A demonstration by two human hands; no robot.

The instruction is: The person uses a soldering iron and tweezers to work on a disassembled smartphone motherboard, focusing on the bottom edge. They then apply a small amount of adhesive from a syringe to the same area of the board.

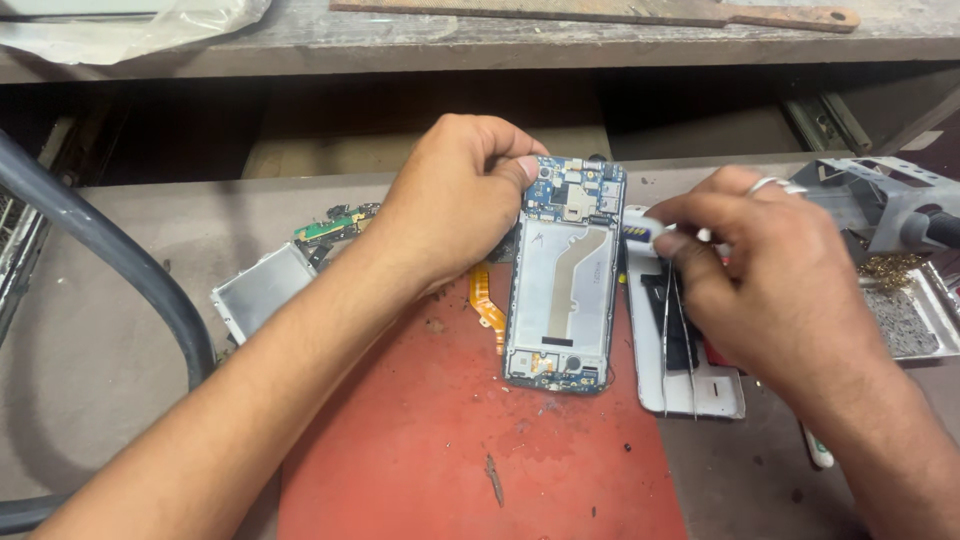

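Nearest you lies the red work mat, with small flecks of debris on it and a white pen-like tool poking out from under your right forearm. On the mat's far half rests the opened smartphone: its back cover is already off, so the blue circuit boards at top and bottom, the pale metal midframe and an orange flex cable trailing off its left side are all bared. That much of the strip-down looks done; the boards are still seated in the frame, so lifting them out appears to be what is left.

Your left hand steadies the phone at its upper left corner, thumb pressed on the top board and fingers curled round the edge, clamped on the frame. Your right hand, just right of the phone, pinches a pair of slim tweezers, fingers together on them, tips pointing toward you over a white panel lying beside the phone.

Farther left sit a removed metal shield plate and a small green board. At far right stands a grey stand above a tray with brass wool. Beyond, the bench's back shelf carries a wooden-handled file.
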